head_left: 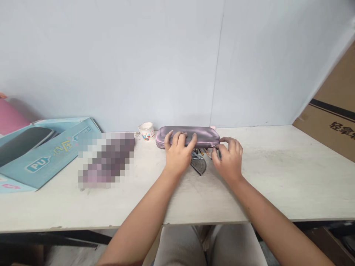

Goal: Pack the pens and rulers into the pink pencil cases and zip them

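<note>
Table (277,173) runs full width, pale top, pale grey wall (166,62) behind. Cardboard box (330,111) sits off the table at far right. Far left: blue carton (47,162) lying on the table, pink item (9,118) behind it. Pixelated object (107,160) just right of the carton, too blurred to name. Paper cup (146,131) stands against the wall.

Main item: purple pencil case (188,133), satin finish, lying flat along the back edge of the table, between the cup and the right side. Both hands on it, 2 of 2. Left hand (179,155) lies over its near side, fingers spread, not pinching. Right hand (229,160) is curled at the right end by the zip, fingertips on the case; pinch on the zip pull: cannot tell. Protractor (199,164) lies between the hands, just in front of the case. Pens (208,153) lie beside it, by the right hand.
</note>
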`<action>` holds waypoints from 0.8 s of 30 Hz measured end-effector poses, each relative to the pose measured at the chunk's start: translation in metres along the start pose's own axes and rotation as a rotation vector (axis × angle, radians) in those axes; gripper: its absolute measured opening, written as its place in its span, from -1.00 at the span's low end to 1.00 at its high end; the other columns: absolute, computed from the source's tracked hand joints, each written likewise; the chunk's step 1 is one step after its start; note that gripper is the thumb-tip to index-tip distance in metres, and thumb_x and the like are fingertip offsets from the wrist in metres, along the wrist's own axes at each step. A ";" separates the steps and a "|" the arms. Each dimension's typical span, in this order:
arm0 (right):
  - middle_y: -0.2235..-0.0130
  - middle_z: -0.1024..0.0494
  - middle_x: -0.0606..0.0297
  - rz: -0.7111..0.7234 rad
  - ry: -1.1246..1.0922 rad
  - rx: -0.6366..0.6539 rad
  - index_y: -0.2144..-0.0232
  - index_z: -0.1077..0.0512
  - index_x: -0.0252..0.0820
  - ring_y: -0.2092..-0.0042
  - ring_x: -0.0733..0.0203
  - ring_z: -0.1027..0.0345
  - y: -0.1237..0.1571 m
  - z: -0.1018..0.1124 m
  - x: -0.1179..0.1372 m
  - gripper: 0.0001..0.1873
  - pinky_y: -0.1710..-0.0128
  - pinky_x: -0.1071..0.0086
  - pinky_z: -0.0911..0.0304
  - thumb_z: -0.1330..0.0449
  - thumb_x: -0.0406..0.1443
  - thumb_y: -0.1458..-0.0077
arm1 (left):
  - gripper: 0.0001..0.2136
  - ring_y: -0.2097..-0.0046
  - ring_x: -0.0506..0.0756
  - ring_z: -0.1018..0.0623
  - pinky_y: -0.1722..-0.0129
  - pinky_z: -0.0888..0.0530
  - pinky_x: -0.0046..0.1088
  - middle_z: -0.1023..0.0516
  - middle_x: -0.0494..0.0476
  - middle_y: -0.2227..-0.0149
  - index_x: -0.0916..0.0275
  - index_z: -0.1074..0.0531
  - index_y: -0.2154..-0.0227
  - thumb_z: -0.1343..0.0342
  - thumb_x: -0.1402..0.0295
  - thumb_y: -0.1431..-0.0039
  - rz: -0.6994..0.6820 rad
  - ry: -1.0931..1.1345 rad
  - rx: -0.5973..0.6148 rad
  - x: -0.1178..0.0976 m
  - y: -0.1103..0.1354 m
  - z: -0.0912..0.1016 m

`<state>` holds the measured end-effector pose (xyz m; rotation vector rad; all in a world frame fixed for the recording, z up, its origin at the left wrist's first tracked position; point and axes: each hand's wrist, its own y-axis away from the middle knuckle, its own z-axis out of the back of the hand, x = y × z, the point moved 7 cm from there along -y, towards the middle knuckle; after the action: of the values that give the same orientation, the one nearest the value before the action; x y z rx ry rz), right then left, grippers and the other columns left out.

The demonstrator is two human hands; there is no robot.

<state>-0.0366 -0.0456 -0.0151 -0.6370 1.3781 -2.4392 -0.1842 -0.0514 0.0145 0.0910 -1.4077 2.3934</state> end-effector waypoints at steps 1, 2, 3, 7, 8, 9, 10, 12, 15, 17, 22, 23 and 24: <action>0.18 -0.33 0.16 -0.003 -0.009 0.000 0.42 -0.39 -0.16 0.07 0.05 -0.15 -0.001 0.001 -0.001 -0.89 0.04 0.06 -0.04 -0.06 -0.34 0.00 | -0.63 0.03 0.16 -0.36 -0.10 -0.03 -0.10 -0.43 0.20 0.18 0.10 -0.39 0.08 0.04 0.53 -0.05 0.007 0.016 0.007 0.001 0.000 -0.001; 0.19 -0.33 0.17 0.002 -0.018 -0.001 0.44 -0.39 -0.15 0.08 0.06 -0.16 -0.002 0.003 -0.003 -0.89 0.03 0.04 -0.03 -0.06 -0.34 0.01 | -0.62 0.02 0.16 -0.35 -0.10 -0.03 -0.10 -0.43 0.20 0.17 0.09 -0.38 0.08 0.04 0.53 -0.04 0.012 0.032 0.016 0.002 0.000 -0.002; 0.21 -0.32 0.18 0.018 -0.027 -0.004 0.45 -0.39 -0.14 0.08 0.05 -0.16 -0.004 0.005 -0.005 -0.90 0.02 0.02 -0.02 -0.07 -0.34 0.02 | -0.61 0.02 0.16 -0.35 -0.10 -0.02 -0.09 -0.42 0.20 0.16 0.09 -0.37 0.07 0.03 0.54 -0.04 0.015 0.047 0.025 0.003 0.000 -0.003; 0.25 -0.27 0.22 0.109 -0.087 -0.040 0.53 -0.39 -0.13 0.01 0.02 -0.12 -0.014 0.022 -0.021 -0.94 -0.04 -0.01 0.04 -0.12 -0.35 0.10 | -0.58 0.03 0.17 -0.34 -0.09 0.01 -0.04 -0.39 0.20 0.13 0.07 -0.33 0.03 0.00 0.53 -0.02 0.036 0.113 0.063 0.009 -0.001 -0.008; 0.26 -0.26 0.23 0.106 -0.115 -0.044 0.54 -0.39 -0.13 0.00 0.02 -0.10 -0.017 0.026 -0.028 -0.94 -0.04 0.01 0.02 -0.12 -0.35 0.10 | -0.57 0.03 0.17 -0.34 -0.09 0.01 -0.02 -0.38 0.20 0.12 0.07 -0.33 0.03 0.00 0.53 -0.01 0.052 0.143 0.073 0.011 -0.001 -0.009; 0.27 -0.25 0.23 0.087 -0.150 -0.045 0.55 -0.38 -0.14 -0.01 0.02 -0.08 -0.020 0.029 -0.035 -0.94 -0.03 0.04 0.00 -0.12 -0.35 0.10 | -0.57 0.03 0.17 -0.34 -0.09 0.01 -0.02 -0.37 0.21 0.11 0.08 -0.32 0.02 -0.01 0.52 -0.01 0.072 0.184 0.083 0.013 -0.001 -0.010; 0.27 -0.25 0.23 0.053 -0.193 -0.041 0.55 -0.38 -0.14 -0.02 0.03 -0.07 -0.023 0.031 -0.044 -0.94 -0.02 0.06 -0.01 -0.12 -0.34 0.09 | -0.56 0.04 0.16 -0.34 -0.09 0.00 -0.03 -0.36 0.21 0.11 0.09 -0.31 0.01 -0.01 0.52 0.00 0.093 0.235 0.093 0.015 -0.001 -0.010; 0.27 -0.26 0.23 -0.061 -0.319 -0.001 0.54 -0.38 -0.14 0.00 0.05 -0.09 -0.029 0.028 -0.061 -0.92 0.00 0.09 -0.03 -0.11 -0.31 0.07 | -0.57 0.04 0.14 -0.34 -0.09 -0.06 -0.08 -0.34 0.19 0.11 0.12 -0.29 0.00 -0.01 0.49 -0.02 0.139 0.364 0.105 0.020 -0.002 -0.010; 0.24 -0.28 0.24 -0.273 -0.613 0.122 0.58 -0.37 -0.16 0.04 0.09 -0.16 -0.036 0.009 -0.078 -0.86 0.05 0.15 -0.09 -0.09 -0.26 0.06 | -0.61 0.05 0.11 -0.35 -0.05 -0.15 -0.17 -0.34 0.16 0.14 0.14 -0.29 0.01 -0.02 0.45 -0.05 0.222 0.546 0.093 0.029 -0.003 -0.006; 0.25 -0.30 0.25 -0.354 -0.811 0.204 0.62 -0.35 -0.18 0.09 0.13 -0.20 -0.041 -0.005 -0.077 -0.83 0.13 0.23 -0.15 -0.07 -0.26 0.08 | -0.65 0.06 0.11 -0.35 -0.02 -0.20 -0.21 -0.34 0.14 0.15 0.15 -0.31 0.04 -0.03 0.41 -0.06 0.287 0.655 0.071 0.034 -0.003 -0.004; 0.38 -0.34 0.31 -0.372 -1.018 0.320 0.68 -0.31 -0.18 0.22 0.20 -0.24 -0.046 -0.034 -0.046 -0.86 0.21 0.32 -0.15 -0.04 -0.32 0.16 | -0.67 0.09 0.10 -0.39 0.06 -0.31 -0.31 -0.39 0.11 0.17 0.16 -0.33 0.11 -0.11 0.32 0.00 0.523 1.106 -0.004 0.042 -0.003 -0.008; 0.40 -0.34 0.32 -0.371 -1.004 0.353 0.69 -0.31 -0.18 0.23 0.21 -0.24 -0.043 -0.041 -0.039 -0.86 0.20 0.32 -0.14 -0.05 -0.31 0.17 | -0.66 0.07 0.10 -0.40 0.06 -0.33 -0.33 -0.41 0.10 0.15 0.14 -0.31 0.11 -0.12 0.29 0.00 0.601 1.253 -0.048 0.044 -0.002 -0.011; 0.42 -0.34 0.33 -0.377 -0.987 0.388 0.70 -0.31 -0.18 0.25 0.21 -0.24 -0.039 -0.047 -0.033 -0.85 0.19 0.32 -0.13 -0.05 -0.31 0.18 | -0.65 0.05 0.09 -0.40 0.06 -0.34 -0.35 -0.41 0.09 0.13 0.12 -0.29 0.10 -0.12 0.27 0.00 0.680 1.407 -0.102 0.046 -0.001 -0.014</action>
<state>-0.0321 0.0234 -0.0110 -1.7640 0.4005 -1.9859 -0.2253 -0.0257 0.0192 -1.9021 -0.8096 1.8404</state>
